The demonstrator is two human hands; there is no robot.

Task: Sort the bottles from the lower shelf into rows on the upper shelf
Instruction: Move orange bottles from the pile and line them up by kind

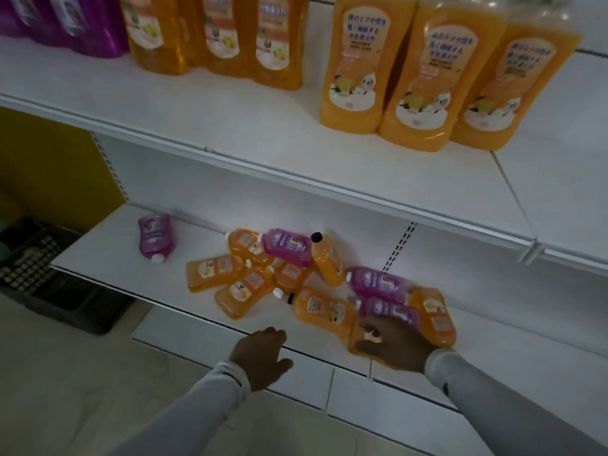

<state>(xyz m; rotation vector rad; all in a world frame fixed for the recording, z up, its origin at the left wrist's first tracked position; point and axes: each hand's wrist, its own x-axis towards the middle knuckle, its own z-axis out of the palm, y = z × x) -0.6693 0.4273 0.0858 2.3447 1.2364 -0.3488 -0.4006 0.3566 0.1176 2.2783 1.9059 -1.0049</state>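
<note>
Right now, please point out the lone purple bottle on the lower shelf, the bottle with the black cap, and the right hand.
lone purple bottle (155, 236): head view, on its label.
bottle with the black cap (327, 258): head view, on its orange body.
right hand (396, 345): head view, on the back of the hand.

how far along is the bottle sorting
Partly done. The upper shelf already carries upright rows: purple bottles at the far left and orange bottles along it. In hand: the right hand rests on an orange bottle at the pile's near edge; the left hand holds nothing. Left: about a dozen bottles lying on the lower shelf, including a lone purple bottle.
</note>
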